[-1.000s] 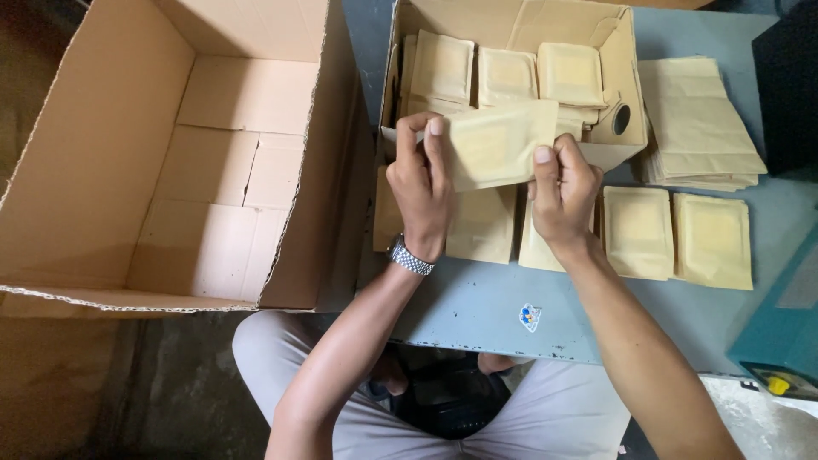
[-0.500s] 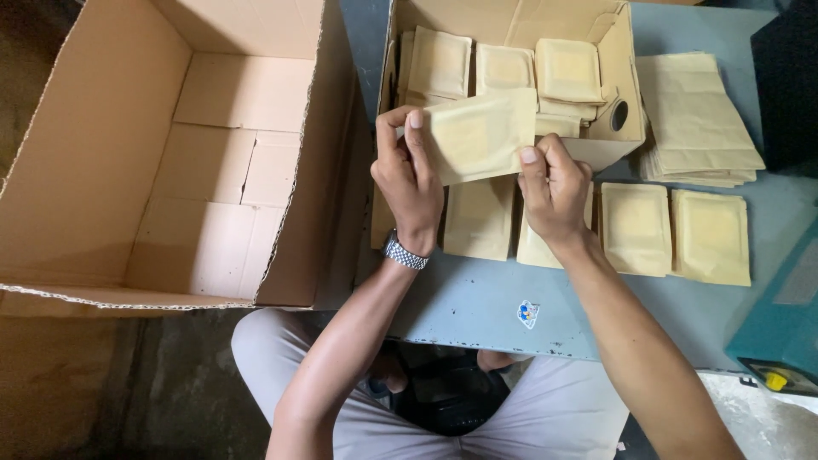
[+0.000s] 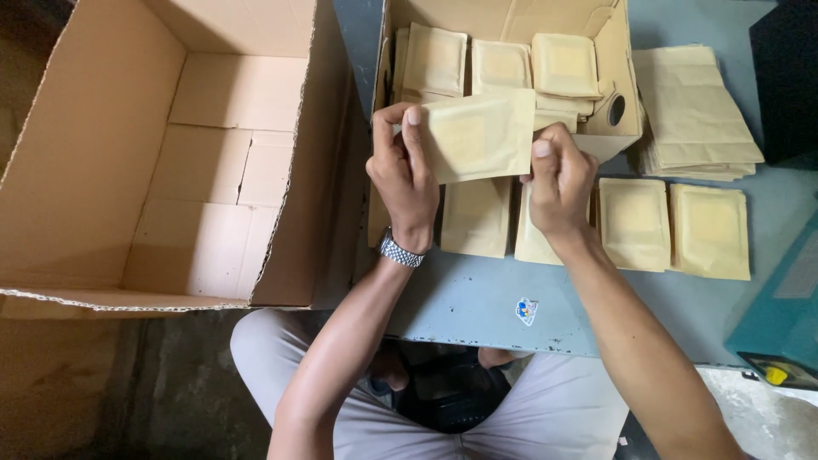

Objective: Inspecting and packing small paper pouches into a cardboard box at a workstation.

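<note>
Both hands hold one tan paper pouch (image 3: pixel 481 135) flat above the blue-grey table (image 3: pixel 477 298). My left hand (image 3: pixel 405 175), with a metal watch on the wrist, pinches its left edge. My right hand (image 3: pixel 558 179) grips its lower right corner. Behind the pouch stands a small open cardboard box (image 3: pixel 626 81) with several similar pouches stacked inside. More pouches (image 3: pixel 673 223) lie in a row on the table under and beside my hands.
A large open cardboard box (image 3: pixel 170 170) sits to the left, off the table's edge. A stack of flat tan paper bags (image 3: pixel 694 115) lies at the right. A teal machine (image 3: pixel 780 315) is at the lower right corner. A dark object (image 3: pixel 788 77) stands at the upper right.
The pouch and both hands have risen slightly toward the small box, and the pouch has levelled out between the hands.
</note>
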